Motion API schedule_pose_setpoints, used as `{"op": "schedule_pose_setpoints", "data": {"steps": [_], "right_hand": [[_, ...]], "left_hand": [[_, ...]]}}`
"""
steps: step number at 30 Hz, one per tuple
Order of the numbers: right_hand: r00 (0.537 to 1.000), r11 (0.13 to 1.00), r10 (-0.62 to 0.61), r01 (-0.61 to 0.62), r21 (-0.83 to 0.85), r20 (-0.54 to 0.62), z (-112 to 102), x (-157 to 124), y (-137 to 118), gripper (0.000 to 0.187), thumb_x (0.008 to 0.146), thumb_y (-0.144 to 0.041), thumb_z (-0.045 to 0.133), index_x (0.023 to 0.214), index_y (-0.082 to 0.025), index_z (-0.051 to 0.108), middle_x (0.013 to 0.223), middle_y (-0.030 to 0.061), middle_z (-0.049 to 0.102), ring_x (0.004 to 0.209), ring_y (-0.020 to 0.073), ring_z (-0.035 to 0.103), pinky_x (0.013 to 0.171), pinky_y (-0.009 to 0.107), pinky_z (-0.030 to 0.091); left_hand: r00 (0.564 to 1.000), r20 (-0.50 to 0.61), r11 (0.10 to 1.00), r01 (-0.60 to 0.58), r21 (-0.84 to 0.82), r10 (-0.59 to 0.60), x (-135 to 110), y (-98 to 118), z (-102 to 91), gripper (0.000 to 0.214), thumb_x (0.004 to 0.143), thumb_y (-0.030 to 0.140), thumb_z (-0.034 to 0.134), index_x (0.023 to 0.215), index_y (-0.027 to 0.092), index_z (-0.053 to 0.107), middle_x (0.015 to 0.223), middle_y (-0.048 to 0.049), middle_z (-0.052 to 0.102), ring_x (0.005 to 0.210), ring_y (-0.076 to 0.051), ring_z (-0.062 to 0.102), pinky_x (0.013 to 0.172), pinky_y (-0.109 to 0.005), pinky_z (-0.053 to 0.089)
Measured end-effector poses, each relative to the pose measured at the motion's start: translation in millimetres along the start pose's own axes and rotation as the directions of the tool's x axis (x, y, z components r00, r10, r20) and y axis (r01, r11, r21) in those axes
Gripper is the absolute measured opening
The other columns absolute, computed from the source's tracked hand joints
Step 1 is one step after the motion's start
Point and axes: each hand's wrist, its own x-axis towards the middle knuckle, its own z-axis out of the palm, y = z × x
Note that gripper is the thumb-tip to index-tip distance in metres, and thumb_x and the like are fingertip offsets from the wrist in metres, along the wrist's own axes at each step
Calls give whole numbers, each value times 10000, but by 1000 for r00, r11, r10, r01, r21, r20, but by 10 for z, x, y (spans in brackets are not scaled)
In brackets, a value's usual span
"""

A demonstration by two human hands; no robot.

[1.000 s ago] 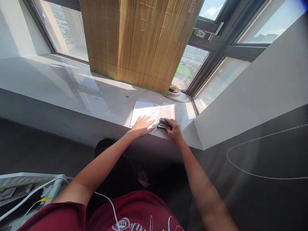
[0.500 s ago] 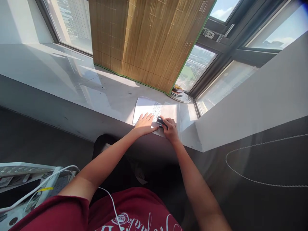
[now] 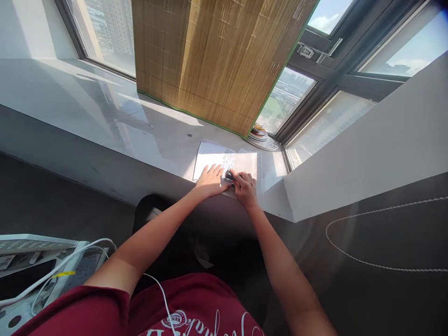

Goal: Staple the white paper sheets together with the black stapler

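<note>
White paper sheets with a patch of print lie on the glossy white window ledge. My left hand rests flat on their near edge, fingers spread. My right hand is closed over a small black stapler at the papers' near edge, touching my left hand's fingertips. Most of the stapler is hidden under my fingers.
A bamboo blind hangs down to the ledge behind the papers. Stacked plates sit at the window corner. A white sloped wall rises on the right. A white device with cables lies low on the left.
My right hand has slid the stapler leftward along the papers' near edge until it meets my left hand. My left hand has stayed flat on the papers.
</note>
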Motion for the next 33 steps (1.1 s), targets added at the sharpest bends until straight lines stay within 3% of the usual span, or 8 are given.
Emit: {"op": "schedule_pose_setpoints", "data": {"steps": [8, 18, 24, 30, 33], "right_hand": [[1000, 1000, 0, 0, -14, 14, 10, 21, 6, 478, 1088, -241, 549, 1531, -370, 676, 1217, 74, 733, 1146, 282, 592, 962, 403, 426], [998, 999, 40, -40, 13, 42, 8, 63, -10, 468, 1090, -249, 518, 1480, -404, 723, 1188, 68, 734, 1128, 289, 566, 956, 418, 406], [995, 999, 43, -42, -18, 86, -5, 71, -49, 481, 1109, -246, 458, 1462, -417, 735, 1218, 99, 716, 1130, 319, 534, 950, 454, 407], [994, 989, 30, -14, -148, 107, 22, 78, -162, 510, 1044, -151, 552, 1447, -397, 743, 1298, 134, 714, 1155, 351, 532, 988, 505, 408], [997, 992, 16, -7, -126, 70, 35, 59, -142, 523, 1030, -146, 581, 1460, -402, 732, 1306, 122, 720, 1153, 340, 559, 980, 476, 443]], "left_hand": [[997, 69, 999, 21, 47, -24, -39, 93, -113, 853, 1075, 617, 563, 1716, 69, 435, 1814, -215, 325, 1716, -451, 218, 1422, -662, 147], [998, 55, 1000, 16, -3, -16, -24, 59, -72, 833, 1082, 633, 508, 1703, 80, 462, 1805, -217, 350, 1708, -468, 231, 1409, -699, 151], [998, 53, 1000, 28, -13, -27, -15, 38, -63, 809, 1051, 610, 564, 1706, 146, 468, 1819, -182, 339, 1721, -445, 205, 1420, -665, 132], [998, 46, 999, 49, 10, -50, -18, 43, -77, 765, 1063, 596, 532, 1706, 188, 460, 1825, -144, 341, 1724, -405, 223, 1419, -650, 131], [996, 67, 998, 48, 32, -50, -32, 54, -124, 770, 1056, 598, 550, 1712, 206, 457, 1827, -141, 332, 1724, -402, 226, 1409, -659, 150]]}}
